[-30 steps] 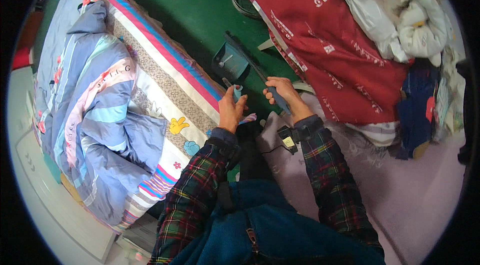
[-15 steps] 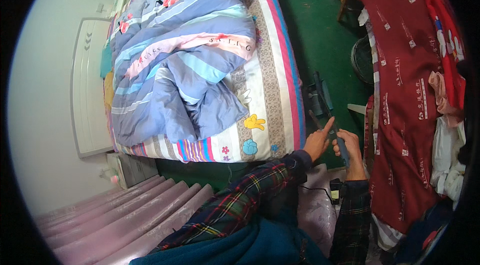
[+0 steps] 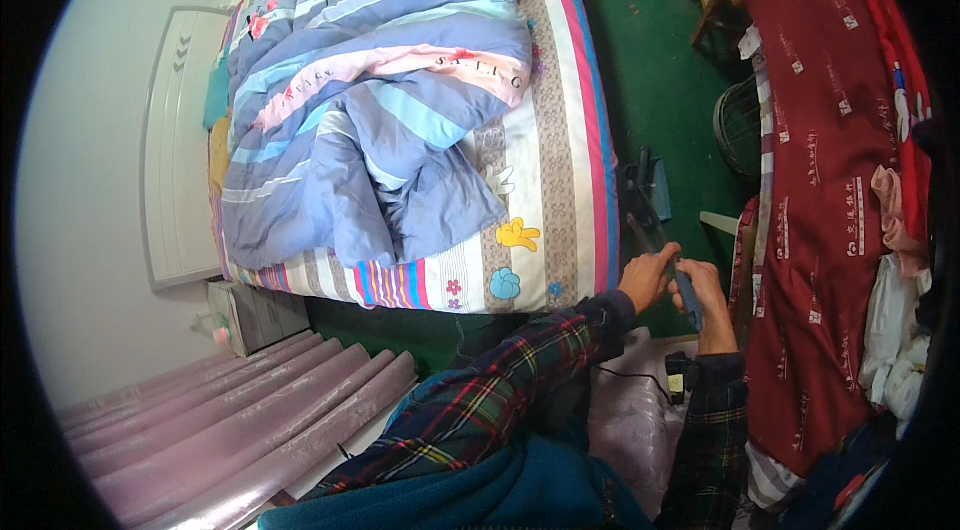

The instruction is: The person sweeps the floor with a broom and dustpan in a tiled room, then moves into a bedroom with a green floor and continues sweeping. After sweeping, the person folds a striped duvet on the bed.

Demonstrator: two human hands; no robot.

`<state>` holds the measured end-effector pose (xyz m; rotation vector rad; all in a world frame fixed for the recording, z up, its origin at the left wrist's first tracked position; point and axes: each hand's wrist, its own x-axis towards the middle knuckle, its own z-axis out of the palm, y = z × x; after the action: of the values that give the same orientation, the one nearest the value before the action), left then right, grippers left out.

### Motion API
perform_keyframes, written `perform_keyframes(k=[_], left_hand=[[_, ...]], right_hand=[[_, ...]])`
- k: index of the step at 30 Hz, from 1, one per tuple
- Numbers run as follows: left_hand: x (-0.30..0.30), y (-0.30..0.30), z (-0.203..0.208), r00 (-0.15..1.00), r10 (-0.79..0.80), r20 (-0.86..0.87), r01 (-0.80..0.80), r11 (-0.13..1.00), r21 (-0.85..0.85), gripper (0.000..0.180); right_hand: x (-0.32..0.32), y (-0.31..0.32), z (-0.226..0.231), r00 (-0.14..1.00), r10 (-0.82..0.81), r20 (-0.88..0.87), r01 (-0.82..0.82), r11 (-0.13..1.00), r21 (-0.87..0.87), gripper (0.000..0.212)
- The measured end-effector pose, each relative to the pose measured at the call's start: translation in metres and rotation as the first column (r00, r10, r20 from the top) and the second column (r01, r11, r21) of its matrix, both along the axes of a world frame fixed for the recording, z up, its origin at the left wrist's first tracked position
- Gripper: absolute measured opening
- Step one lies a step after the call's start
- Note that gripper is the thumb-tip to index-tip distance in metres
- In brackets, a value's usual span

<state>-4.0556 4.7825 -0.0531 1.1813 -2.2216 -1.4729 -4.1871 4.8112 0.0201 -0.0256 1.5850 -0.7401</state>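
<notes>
In front of me, right of the bed's near corner, I hold a long dark grey tool (image 3: 649,215) with narrow arms at its far end. Its exact kind is not clear. My right hand (image 3: 712,302) is wrapped round its thick near end, the handle. Bent fingers of my left hand (image 3: 645,279) close on the tool's middle, just ahead of the right hand. The far end points away from me and is a little blurred. Past it, low by the floor, shows a flat bluish thing (image 3: 660,192), partly hidden by the tool.
A bed (image 3: 600,180) with a crumpled blue-grey quilt (image 3: 400,130) fills the left and middle. Dark red cloth (image 3: 810,160) covers the right side. Between them lies green floor (image 3: 670,80) with a wooden stool (image 3: 715,5). A pinkish curtain (image 3: 270,400) hangs at lower left.
The view has shifted slightly. My left hand's index finger, stretched along the tool before, is now bent in against it. The tool's arms look closer together.
</notes>
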Motion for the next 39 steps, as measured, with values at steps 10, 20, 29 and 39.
perform_keyframes(k=[10,20,29,39], left_hand=[[0.001,-0.022,-0.006,0.992,-0.091,0.088,0.092,0.996,-0.016,0.064],[0.04,-0.018,0.003,0.99,-0.09,0.11,0.091,0.996,0.001,0.076],[0.078,-0.017,0.02,0.999,-0.023,0.028,0.024,0.999,-0.038,0.08],[0.108,-0.021,0.031,0.995,-0.03,-0.095,0.026,0.999,-0.039,0.069]], right_hand=[[0.003,-0.005,-0.002,0.977,-0.197,0.084,0.208,0.966,-0.151,0.04],[0.043,-0.006,-0.007,0.942,-0.284,0.181,0.318,0.927,-0.2,0.026],[0.059,0.001,-0.008,0.884,-0.406,0.23,0.452,0.868,-0.207,0.036],[0.06,0.016,-0.019,0.895,-0.424,0.139,0.446,0.858,-0.254,0.033]])
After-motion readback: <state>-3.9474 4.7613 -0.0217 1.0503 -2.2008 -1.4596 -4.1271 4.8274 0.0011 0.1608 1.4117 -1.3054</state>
